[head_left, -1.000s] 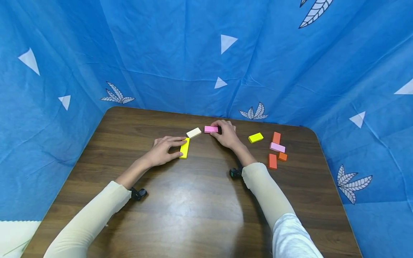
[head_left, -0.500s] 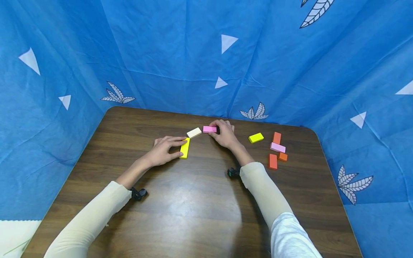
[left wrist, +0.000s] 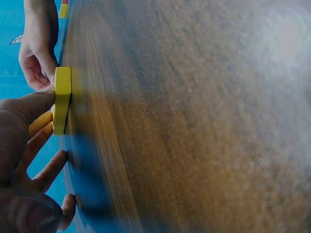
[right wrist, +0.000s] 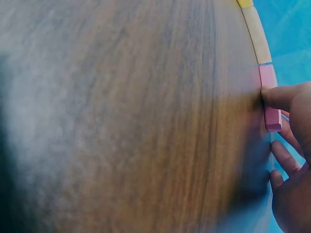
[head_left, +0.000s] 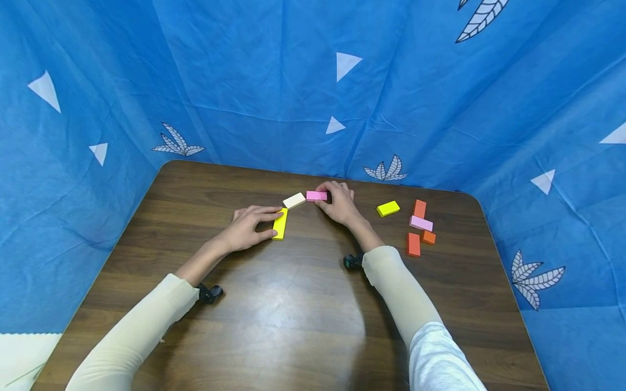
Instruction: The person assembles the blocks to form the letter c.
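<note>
Pink block [head_left: 315, 196] slid left; part-spread hands [head_left: 246, 229] [head_left: 339, 203] pinch it and yellow block [head_left: 281, 224].

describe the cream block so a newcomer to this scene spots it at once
On the brown table, look toward the far edge by the blue cloth, slightly left of centre. There the cream block lies between a yellow block and a pink block. It's the only cream-coloured one.

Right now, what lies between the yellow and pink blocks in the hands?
One cream block lies there, in the head and right wrist views.
</note>
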### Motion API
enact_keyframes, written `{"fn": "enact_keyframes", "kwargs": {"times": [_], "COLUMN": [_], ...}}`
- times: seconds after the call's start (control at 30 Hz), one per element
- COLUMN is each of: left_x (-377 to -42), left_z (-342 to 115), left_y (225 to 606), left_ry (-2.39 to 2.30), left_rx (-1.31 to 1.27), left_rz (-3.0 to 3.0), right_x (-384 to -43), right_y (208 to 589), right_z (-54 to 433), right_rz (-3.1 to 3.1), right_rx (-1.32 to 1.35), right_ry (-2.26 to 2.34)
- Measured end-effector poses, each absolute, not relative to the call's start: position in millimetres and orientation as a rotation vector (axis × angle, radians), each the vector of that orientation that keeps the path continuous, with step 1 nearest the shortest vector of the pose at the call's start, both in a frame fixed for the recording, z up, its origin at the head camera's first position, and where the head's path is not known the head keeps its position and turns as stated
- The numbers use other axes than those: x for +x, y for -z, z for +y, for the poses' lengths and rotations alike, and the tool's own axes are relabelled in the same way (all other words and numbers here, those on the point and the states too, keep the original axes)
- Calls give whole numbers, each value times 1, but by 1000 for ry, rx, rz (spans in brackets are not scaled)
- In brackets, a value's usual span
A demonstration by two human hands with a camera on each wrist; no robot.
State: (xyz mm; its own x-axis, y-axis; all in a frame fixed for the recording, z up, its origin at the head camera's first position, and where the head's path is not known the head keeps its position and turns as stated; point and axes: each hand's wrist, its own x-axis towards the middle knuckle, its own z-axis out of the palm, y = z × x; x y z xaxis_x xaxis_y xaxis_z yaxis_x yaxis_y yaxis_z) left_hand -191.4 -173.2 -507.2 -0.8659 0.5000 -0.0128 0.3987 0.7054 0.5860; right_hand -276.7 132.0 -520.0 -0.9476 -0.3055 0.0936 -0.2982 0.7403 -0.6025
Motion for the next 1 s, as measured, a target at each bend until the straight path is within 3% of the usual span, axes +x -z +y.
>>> {"fn": "enact_keyframes", "kwargs": {"times": [1.0], "left_x": [-191], "left_z": [-170], "left_y": [509], "left_ry": [-883], "left_rx": [730], "left_rz": [2749], "right_x": [-273], "right_y": [518], "right_z": [157], "right_rz": [2892], "right_rx": [-554], "right_ry": [1009]}}
